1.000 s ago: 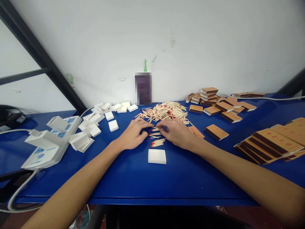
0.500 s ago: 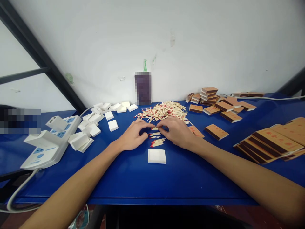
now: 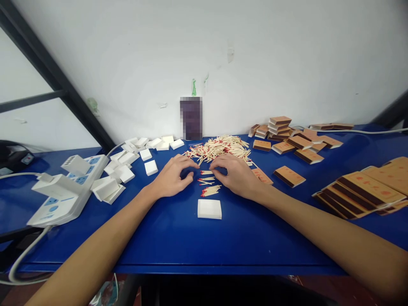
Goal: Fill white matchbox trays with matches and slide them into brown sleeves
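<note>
While left hand (image 3: 170, 180) and right hand (image 3: 236, 175) rest loosely open on the desk (image 3: 191, 242), gripping nothing, loose matches (image 3: 207, 182) lie between them, match pile (image 3: 223, 146) just behind, white box (image 3: 209, 208) in front.

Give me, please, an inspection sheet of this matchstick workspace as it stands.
Surface: blue table, with matches and box parts spread across it.
Job's things: pile of matches at back centre; sorted matches between the hands; white box in front of them, lying apart.
Clutter: white boxes heaped at left; brown sleeves stacked at back right; flat sleeves fanned at far right.
Hands: left hand and right hand, fingers bent down beside the sorted matches; a pinch cannot be told.
Cables: power strip at left, its white cable hanging off the edge; second cable at back right.
Surroundings: white wall; black frame at left; blurred dark object against the wall.
</note>
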### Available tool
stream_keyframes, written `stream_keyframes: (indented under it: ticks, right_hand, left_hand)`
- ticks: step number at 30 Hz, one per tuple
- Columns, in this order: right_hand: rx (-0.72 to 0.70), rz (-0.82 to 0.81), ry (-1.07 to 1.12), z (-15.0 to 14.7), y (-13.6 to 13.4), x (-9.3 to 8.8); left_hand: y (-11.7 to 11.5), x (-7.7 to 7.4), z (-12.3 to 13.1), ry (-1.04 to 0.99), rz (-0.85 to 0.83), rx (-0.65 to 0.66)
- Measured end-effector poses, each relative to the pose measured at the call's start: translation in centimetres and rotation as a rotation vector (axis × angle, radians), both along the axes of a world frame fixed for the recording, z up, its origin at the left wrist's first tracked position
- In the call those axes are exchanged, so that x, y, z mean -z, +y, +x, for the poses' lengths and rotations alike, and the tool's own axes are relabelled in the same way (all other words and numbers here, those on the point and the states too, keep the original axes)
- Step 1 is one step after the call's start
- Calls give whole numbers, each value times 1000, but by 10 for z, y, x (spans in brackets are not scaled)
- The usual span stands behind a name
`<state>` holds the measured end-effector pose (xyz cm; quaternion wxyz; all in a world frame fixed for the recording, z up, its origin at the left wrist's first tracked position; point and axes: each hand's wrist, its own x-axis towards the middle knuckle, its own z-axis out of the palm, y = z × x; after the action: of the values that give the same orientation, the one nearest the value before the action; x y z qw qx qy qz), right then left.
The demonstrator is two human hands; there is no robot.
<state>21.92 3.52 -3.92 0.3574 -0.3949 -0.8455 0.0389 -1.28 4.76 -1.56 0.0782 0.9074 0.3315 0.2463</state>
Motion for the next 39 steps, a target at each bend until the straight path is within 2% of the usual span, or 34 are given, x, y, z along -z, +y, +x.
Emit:
stream_keyframes:
  ticks: [6,9,15,19,27,39]
  right_hand:
    - [46,-77,26,-3,-7,-2]
    - [12,-96,34,-4,-10,-4]
    - [-144,-76,0,-4,-15,-7]
    - [-156,-90,-9,-4,-15,-7]
    - [-147,-93,-43,-4,-13,-6]
    - [-95,-106,-2,-2,-7,-1]
  left_hand:
    - [1,1,-1,68,8,4]
    - [3,3,-1,92,34,-65]
    - [7,5,-4,127,52,-247]
    - [8,7,-5,126,67,-319]
    - [7,7,-4,161,43,-331]
    - [7,6,-1,187,90,-430]
